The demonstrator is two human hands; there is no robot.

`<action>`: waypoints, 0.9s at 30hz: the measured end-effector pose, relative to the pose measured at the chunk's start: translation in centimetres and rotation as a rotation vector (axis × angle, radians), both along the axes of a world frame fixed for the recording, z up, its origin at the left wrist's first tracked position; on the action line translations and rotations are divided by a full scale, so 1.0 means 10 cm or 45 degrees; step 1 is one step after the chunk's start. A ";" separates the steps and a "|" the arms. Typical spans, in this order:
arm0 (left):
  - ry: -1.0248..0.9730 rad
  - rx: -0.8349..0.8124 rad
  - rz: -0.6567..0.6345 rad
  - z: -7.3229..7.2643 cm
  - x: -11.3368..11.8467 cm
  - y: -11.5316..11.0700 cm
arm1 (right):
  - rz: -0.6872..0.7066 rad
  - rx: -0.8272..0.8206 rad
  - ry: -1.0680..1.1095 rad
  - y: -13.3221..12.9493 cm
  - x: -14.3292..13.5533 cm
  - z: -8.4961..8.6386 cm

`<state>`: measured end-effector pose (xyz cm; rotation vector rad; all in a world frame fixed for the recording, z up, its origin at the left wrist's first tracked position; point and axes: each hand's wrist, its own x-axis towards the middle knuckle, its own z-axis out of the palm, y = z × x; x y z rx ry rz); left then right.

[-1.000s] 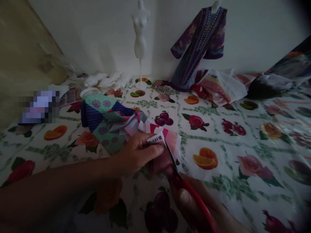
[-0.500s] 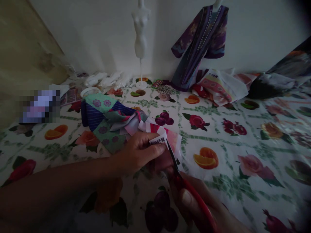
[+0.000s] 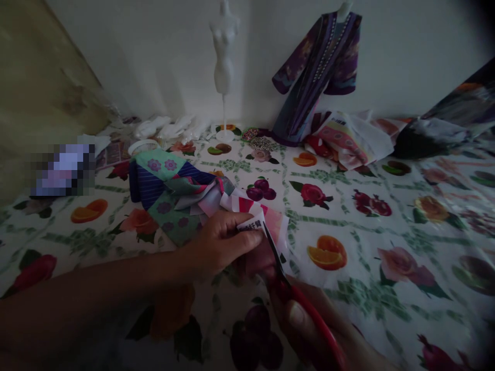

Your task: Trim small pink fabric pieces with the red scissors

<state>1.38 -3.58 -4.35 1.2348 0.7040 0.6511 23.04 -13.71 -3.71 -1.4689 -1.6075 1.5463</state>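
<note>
Between its thumb and fingers, my left hand pinches a piece of fabric that is pinkish with a white edge printed with dark characters. Red-handled scissors are gripped in my right hand. Their dark blades lie along the edge of the fabric, right beside my left fingertips; I cannot tell how far they are apart. Beyond my left hand lies a heap of cloth in green with purple flowers, striped blue, grey and pink. The heap's near end reaches the held piece.
A small white dress form stands at the back. Right of it, another form wears a purple robe. Printed fabric lies crumpled beside that. A white basket sits back left, near a blurred-out device. A fruit-and-flower tablecloth covers the table.
The scissors and the held fabric have shifted only very slightly. Both hands keep the same grip, and everything else stays in place.
</note>
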 end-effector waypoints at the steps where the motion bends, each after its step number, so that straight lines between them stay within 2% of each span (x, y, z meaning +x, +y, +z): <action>1: -0.004 0.009 -0.002 0.00 0.00 0.00 | 0.015 -0.026 -0.019 0.00 0.00 0.00; 10: -0.003 0.002 0.010 -0.01 0.00 0.00 | 0.120 -0.012 -0.106 -0.02 0.05 -0.01; 22: 0.035 -0.022 -0.006 0.07 0.00 -0.01 | 0.100 -0.060 -0.010 0.00 0.05 -0.02; 27: -0.065 -0.062 -0.047 0.05 0.02 -0.02 | 0.067 -0.082 -0.068 0.02 0.03 0.02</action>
